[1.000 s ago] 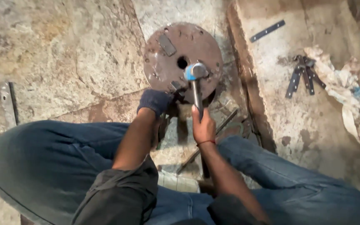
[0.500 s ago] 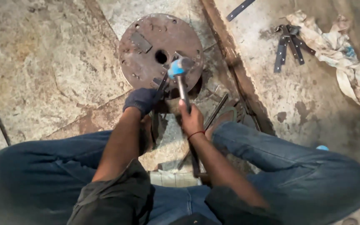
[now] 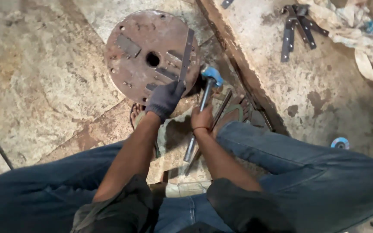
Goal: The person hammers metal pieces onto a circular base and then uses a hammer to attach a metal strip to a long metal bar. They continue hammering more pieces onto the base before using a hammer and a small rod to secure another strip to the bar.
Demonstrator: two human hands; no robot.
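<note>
Left hand: the left hand point(image 3: 165, 100) wears a dark knit glove and its fingers close around the lower end of a flat metal strip point(image 3: 186, 56).
Metal strip: it is long, narrow and grey, and it stands on the right part of the round plate point(image 3: 150, 54), going up from the glove towards the plate's upper right edge.
Right hand: the right hand point(image 3: 202, 119) is bare, with a thin band on the wrist, and it grips the shaft of a hammer point(image 3: 204, 97) about the middle.
Hammer: its blue head is just beside the right edge of the round plate, near the strip; I cannot tell if it touches the plate. The shaft runs down past the hand between the knees.
Round plate: a rusty metal disc with a hole in the centre, small holes near the rim and some short flat pieces lying on it. It lies on the stone floor point(image 3: 35, 77) in front of the person.
Legs: blue jeans, knees spread to both sides.
Concrete step: on the right, a raised concrete step point(image 3: 324, 95) carries a bundle of flat metal pieces point(image 3: 296, 23) and a dirty cloth point(image 3: 359, 30), well apart from the hands.
</note>
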